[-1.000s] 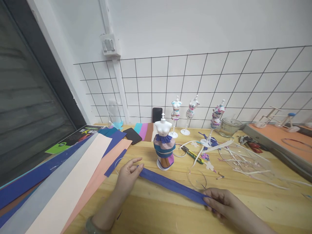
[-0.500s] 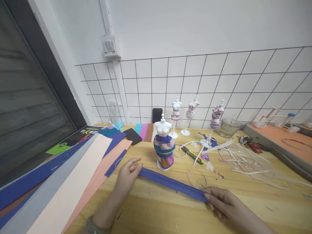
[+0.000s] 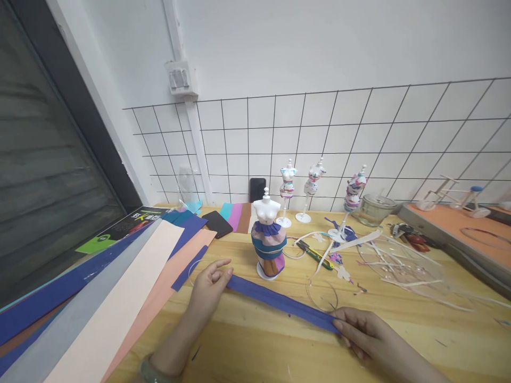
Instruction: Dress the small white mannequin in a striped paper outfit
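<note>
A long blue crepe paper strip (image 3: 281, 303) stretches at a slant above the wooden table, held by both ends. My left hand (image 3: 211, 282) pinches its left end between thumb and fingers. At the lower right, my right hand (image 3: 361, 332) is closed on the other end. Just behind the strip stands a small white mannequin (image 3: 266, 210), upright on a round base, dressed in a layered skirt (image 3: 269, 242) of blue, pink, teal, brown and purple. A thin clear ring of cord (image 3: 322, 295) lies near my right hand.
Long coloured paper strips (image 3: 115, 298) fan across the left side. A black phone (image 3: 217, 223) lies behind them. Three painted mannequins (image 3: 288, 183) stand at the back. On the right are a utility knife (image 3: 315, 254), a glass jar (image 3: 375, 209), tangled white strips (image 3: 411, 266) and an orange-topped box (image 3: 463, 221).
Both hands keep hold of the blue strip. My right hand rose slightly with its end, then came down a little. The mannequin and table things have stayed put.
</note>
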Action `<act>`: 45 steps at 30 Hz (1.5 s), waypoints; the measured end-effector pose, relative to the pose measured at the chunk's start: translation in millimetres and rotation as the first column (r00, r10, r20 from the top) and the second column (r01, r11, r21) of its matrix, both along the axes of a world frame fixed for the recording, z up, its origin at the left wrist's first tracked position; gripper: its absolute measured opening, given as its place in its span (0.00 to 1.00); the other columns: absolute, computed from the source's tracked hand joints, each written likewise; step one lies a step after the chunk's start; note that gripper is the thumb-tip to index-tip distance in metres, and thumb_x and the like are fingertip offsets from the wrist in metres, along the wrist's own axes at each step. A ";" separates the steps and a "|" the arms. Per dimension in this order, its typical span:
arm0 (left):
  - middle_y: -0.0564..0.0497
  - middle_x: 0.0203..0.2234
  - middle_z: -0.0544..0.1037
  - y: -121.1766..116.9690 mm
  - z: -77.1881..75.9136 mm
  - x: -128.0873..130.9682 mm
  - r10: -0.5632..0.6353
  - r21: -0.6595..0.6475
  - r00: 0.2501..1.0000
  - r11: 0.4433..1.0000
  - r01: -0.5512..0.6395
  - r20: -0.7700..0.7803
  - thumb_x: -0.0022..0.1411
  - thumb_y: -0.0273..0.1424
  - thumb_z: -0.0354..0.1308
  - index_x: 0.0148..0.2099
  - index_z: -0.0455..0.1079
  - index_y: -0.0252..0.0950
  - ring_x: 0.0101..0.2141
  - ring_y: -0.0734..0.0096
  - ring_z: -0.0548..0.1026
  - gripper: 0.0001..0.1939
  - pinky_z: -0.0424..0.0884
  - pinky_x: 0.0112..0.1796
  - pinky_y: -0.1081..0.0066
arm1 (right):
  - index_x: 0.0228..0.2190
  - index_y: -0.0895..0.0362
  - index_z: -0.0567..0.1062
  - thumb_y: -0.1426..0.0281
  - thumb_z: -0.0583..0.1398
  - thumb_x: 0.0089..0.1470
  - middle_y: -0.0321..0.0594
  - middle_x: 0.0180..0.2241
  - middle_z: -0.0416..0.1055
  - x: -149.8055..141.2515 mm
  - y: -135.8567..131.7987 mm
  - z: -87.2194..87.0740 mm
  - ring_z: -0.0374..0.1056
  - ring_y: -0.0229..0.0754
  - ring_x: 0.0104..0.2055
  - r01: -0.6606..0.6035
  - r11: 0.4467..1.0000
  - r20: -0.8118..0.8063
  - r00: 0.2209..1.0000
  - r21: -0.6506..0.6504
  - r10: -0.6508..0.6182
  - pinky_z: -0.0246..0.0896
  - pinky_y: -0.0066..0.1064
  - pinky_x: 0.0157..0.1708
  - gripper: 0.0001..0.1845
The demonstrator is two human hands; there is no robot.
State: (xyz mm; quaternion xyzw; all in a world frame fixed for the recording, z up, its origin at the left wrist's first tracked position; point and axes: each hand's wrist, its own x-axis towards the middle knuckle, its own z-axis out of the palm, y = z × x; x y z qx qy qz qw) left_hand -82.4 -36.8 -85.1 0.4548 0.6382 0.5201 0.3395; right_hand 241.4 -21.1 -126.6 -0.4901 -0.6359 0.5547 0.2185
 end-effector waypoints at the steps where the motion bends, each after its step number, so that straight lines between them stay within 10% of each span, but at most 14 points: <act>1: 0.57 0.15 0.68 0.1 -0.2 -0.2 -0.004 -0.001 1.000 1.000 0.004 -0.002 0.49 0.47 0.60 0.45 0.74 0.33 0.22 0.68 0.69 0.27 0.62 0.25 0.72 | 0.21 0.56 0.65 0.42 0.55 0.49 0.29 0.18 0.57 0.1 0.5 -2.4 0.52 0.30 0.17 0.004 1.000 0.001 1.000 0.005 -0.004 0.50 0.22 0.17 0.29; 26: 0.59 0.14 0.64 8.0 -15.1 -12.6 0.007 -0.015 0.999 1.000 -0.007 -0.036 0.51 0.45 0.57 0.42 0.71 0.32 0.21 0.71 0.65 0.23 0.58 0.25 0.73 | 0.25 0.58 0.71 0.44 0.55 0.49 0.30 0.17 0.58 1.7 1.0 -15.5 0.51 0.29 0.15 0.026 0.999 0.006 1.000 0.042 -0.026 0.50 0.20 0.15 0.29; 45: 0.48 0.21 0.77 11.9 -16.8 -20.9 0.025 0.008 0.993 1.000 -0.024 -0.115 0.55 0.44 0.52 0.47 0.68 0.27 0.24 0.66 0.76 0.27 0.72 0.31 0.67 | 0.23 0.57 0.69 0.41 0.53 0.48 0.29 0.16 0.56 -0.3 0.0 -15.9 0.48 0.29 0.15 0.036 0.997 0.050 0.998 0.065 -0.039 0.48 0.21 0.15 0.30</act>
